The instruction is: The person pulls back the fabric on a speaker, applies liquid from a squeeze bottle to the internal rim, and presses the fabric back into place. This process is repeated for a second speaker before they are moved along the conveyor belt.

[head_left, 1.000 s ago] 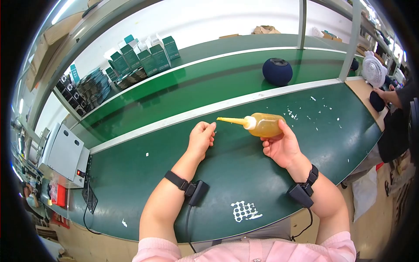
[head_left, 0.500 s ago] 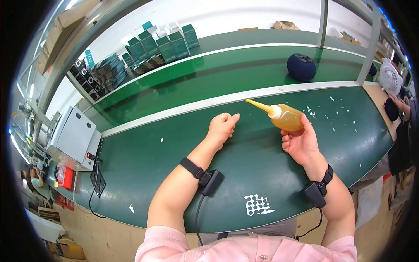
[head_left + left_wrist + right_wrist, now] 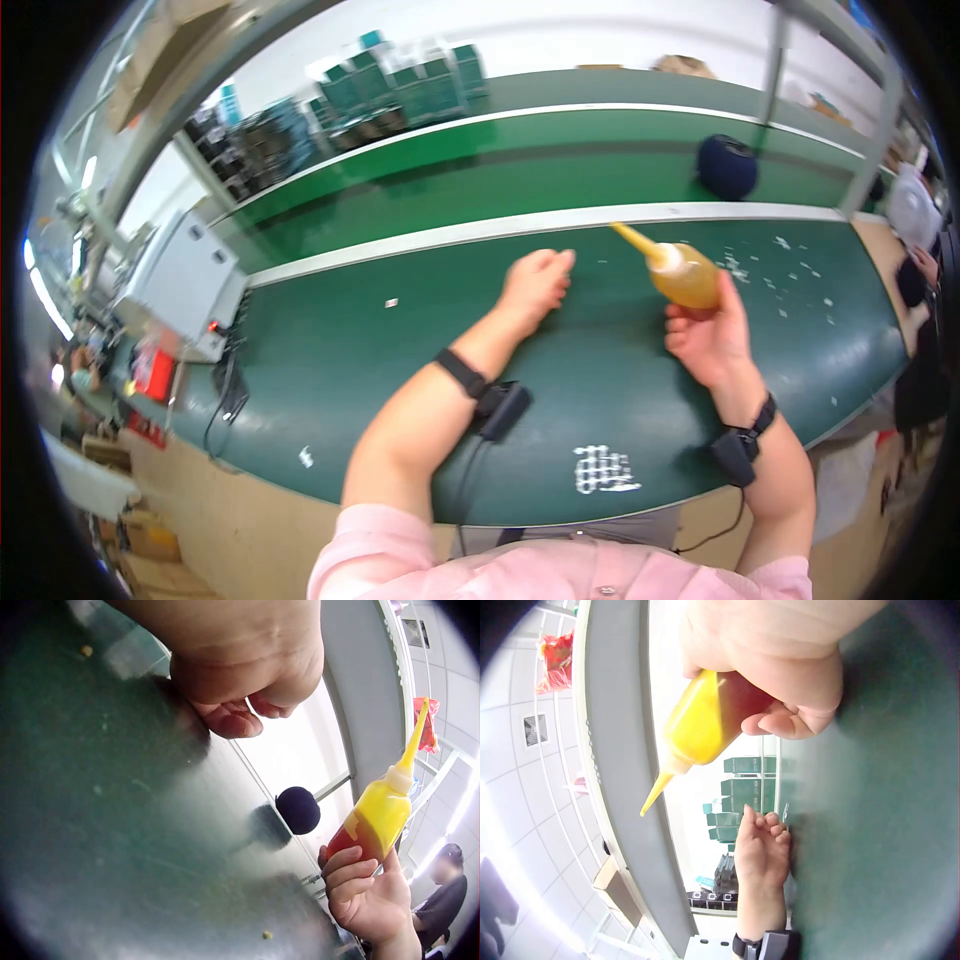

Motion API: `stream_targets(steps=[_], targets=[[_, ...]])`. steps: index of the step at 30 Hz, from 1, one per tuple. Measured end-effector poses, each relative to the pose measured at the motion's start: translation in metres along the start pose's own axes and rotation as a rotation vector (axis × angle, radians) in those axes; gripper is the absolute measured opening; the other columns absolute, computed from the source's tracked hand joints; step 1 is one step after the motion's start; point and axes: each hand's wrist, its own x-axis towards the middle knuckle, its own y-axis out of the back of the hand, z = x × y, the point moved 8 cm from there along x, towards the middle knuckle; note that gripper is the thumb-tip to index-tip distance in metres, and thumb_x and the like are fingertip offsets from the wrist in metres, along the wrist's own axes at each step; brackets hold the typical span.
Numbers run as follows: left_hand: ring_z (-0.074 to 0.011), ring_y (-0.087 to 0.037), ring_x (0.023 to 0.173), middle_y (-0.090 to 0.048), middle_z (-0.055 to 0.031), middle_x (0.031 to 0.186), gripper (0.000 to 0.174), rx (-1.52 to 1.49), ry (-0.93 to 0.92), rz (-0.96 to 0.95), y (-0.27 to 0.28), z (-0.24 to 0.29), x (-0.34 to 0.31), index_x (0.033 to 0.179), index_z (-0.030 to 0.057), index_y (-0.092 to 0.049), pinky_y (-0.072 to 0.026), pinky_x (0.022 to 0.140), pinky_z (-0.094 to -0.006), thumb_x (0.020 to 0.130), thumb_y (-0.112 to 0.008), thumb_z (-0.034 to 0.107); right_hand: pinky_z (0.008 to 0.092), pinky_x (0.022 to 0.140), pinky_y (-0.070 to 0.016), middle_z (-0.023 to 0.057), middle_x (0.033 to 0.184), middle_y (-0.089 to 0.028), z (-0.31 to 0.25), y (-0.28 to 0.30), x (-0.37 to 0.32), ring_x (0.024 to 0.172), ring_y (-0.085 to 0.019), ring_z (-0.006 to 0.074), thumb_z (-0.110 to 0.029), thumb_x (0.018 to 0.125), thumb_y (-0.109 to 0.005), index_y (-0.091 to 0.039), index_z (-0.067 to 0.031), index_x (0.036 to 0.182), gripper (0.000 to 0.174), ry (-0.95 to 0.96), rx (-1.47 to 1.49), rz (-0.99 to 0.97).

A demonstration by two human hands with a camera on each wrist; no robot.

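Note:
My right hand (image 3: 712,335) grips a soft squeeze bottle (image 3: 688,277) with a long yellow nozzle and a pale collar. Amber liquid fills part of the bottle (image 3: 373,821), and in the head view its nozzle slants up and to the left. Thumb and fingers wrap its lower end. My left hand (image 3: 537,287) is left of the bottle, low over the green table (image 3: 560,400). Its fingers are loosely curled, and nothing shows in them in the right wrist view, where the left hand (image 3: 763,851) appears palm side on.
A dark blue round speaker (image 3: 727,167) stands on the green strip behind a white rail (image 3: 480,232). Green boxes (image 3: 405,88) line the back shelf. A grey machine (image 3: 180,285) is at left. White residue (image 3: 604,469) marks the table near me. Another person's hand (image 3: 925,266) is at far right.
In the head view, both hands and the surroundings have shifted right. The bottle's nozzle has tilted from nearly level to pointing up and left; the right hand keeps its grip.

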Motion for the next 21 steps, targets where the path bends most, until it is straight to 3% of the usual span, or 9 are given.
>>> stream_targets(steps=[3,6,9,12,14,21], targets=[[-0.0072,-0.043,0.052,-0.049,0.001,0.061,0.034,0.117,-0.03,-0.025,-0.001,-0.002,0.004,0.065,0.0091,-0.05,-0.0367,0.045,-0.0221,0.085,-0.063,0.033,0.0282,0.054,-0.0412,0.0093,0.082,-0.056,0.002,0.001,0.0,0.065,-0.052,0.0172,-0.064,0.08,-0.051,-0.054,-0.0083,0.108,0.063,-0.01,0.0,0.014],[-0.0073,-0.042,0.05,-0.047,0.0016,0.058,0.033,0.216,-0.048,-0.046,-0.002,-0.001,0.002,0.061,0.0107,-0.047,-0.0349,0.045,-0.0221,0.082,-0.065,0.029,0.0293,0.053,-0.0401,0.0049,0.086,-0.056,0.001,0.005,0.002,0.067,-0.053,0.017,-0.066,0.08,-0.051,-0.053,-0.0145,0.108,0.059,0.028,0.012,0.014],[-0.0062,-0.04,0.047,-0.044,0.003,0.055,0.035,0.165,-0.058,-0.019,-0.003,0.004,-0.001,0.058,0.0125,-0.045,-0.0331,0.042,-0.0222,0.081,-0.066,0.029,0.0294,0.053,-0.04,0.0034,0.081,-0.055,0.0,0.006,0.005,0.065,-0.052,0.0165,-0.065,0.08,-0.051,-0.053,-0.0182,0.107,0.054,0.036,0.022,-0.016],[-0.0059,-0.04,0.047,-0.046,0.0023,0.057,0.033,0.166,-0.06,-0.028,-0.005,0.006,-0.003,0.059,0.0119,-0.045,-0.0331,0.043,-0.0213,0.083,-0.065,0.023,0.031,0.059,-0.0429,0.0058,0.088,-0.059,0.001,0.002,0.005,0.069,-0.054,0.0179,-0.06,0.083,-0.05,-0.056,-0.0161,0.106,0.05,0.011,0.04,-0.103],[-0.0059,-0.04,0.047,-0.045,0.0023,0.057,0.034,0.179,-0.041,-0.052,-0.008,0.005,-0.002,0.058,0.0122,-0.043,-0.0334,0.043,-0.0212,0.084,-0.064,0.021,0.0336,0.066,-0.0459,0.0111,0.094,-0.06,0.003,-0.001,0.006,0.077,-0.057,0.0214,-0.057,0.087,-0.044,-0.052,-0.0113,0.116,0.055,0.002,0.017,-0.151],[-0.0055,-0.038,0.047,-0.043,0.0032,0.055,0.036,0.273,-0.096,-0.065,-0.01,0.009,-0.004,0.057,0.0122,-0.04,-0.0325,0.043,-0.0212,0.084,-0.064,0.019,0.0329,0.068,-0.0476,0.0127,0.097,-0.059,-0.003,-0.011,-0.001,0.08,-0.059,0.0239,-0.049,0.088,-0.044,-0.051,-0.0083,0.118,0.051,0.028,0.048,-0.177]])
